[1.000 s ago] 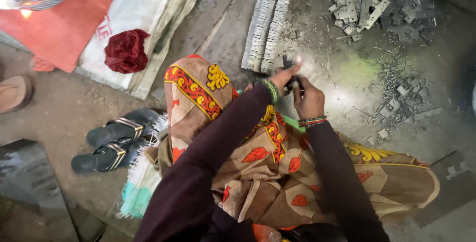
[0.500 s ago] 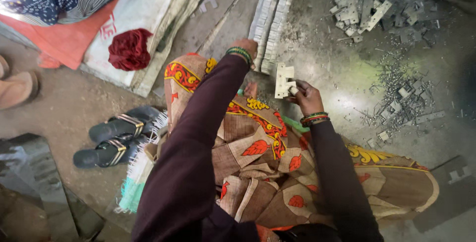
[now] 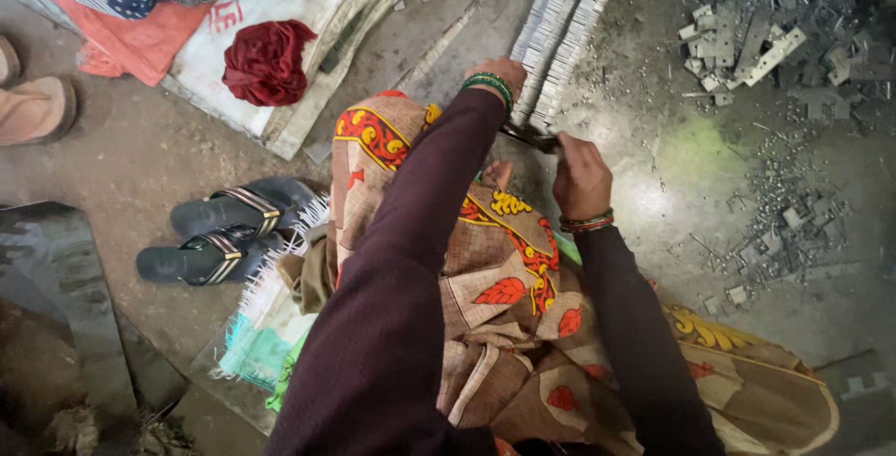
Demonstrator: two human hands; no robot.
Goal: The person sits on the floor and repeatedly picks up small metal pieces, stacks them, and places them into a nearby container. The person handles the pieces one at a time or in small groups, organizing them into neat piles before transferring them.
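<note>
The long row of stacked metal strips point(image 3: 560, 22) lies on the concrete floor point(image 3: 672, 185). The left hand point(image 3: 499, 78) rests on its near end, fingers curled. Just beside, the right hand point(image 3: 579, 171) pinches a small dark metal piece point(image 3: 532, 136). Loose metal parts point(image 3: 756, 41) lie well apart.

1. The stacked strips point(image 3: 560, 27) look like dull grey metal with ridged edges.
2. The scattered small parts point(image 3: 747, 45) are matt grey metal.
3. The floor point(image 3: 691, 176) is rough concrete with a glossy patch.
4. The wrap point(image 3: 504, 279) is printed cloth, fringed.
5. The sandals point(image 3: 224, 232) look like smooth rubber.
6. The red bundle point(image 3: 266, 62) is crumpled cloth.
</note>
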